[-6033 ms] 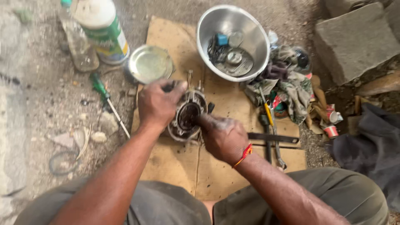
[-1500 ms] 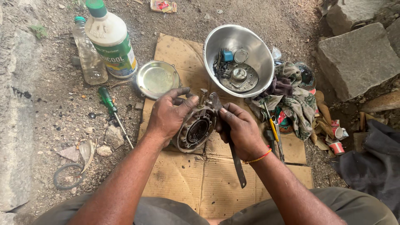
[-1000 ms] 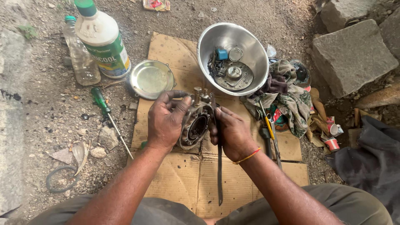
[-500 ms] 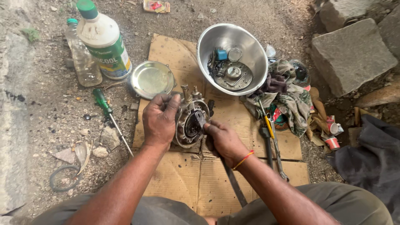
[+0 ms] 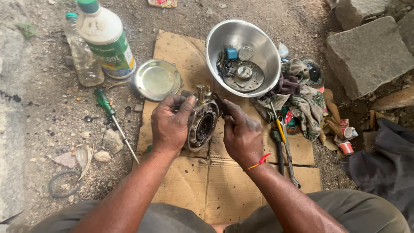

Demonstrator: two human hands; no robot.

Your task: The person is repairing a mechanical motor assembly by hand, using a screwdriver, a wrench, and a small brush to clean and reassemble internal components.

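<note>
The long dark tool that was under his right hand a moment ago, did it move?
Cannot tell. By the right hand, the cardboard shows no long tool now; it may be hidden.

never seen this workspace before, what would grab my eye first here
First, the two hands at the centre: the left hand and right hand hold a round, greasy metal machine part with a dark bore upright over the flattened brown cardboard sheet. Just behind them gleams a shiny steel bowl with small metal parts inside. At far left stands a white plastic bottle with a green cap, with a green-handled screwdriver on the gravel before it.
</note>
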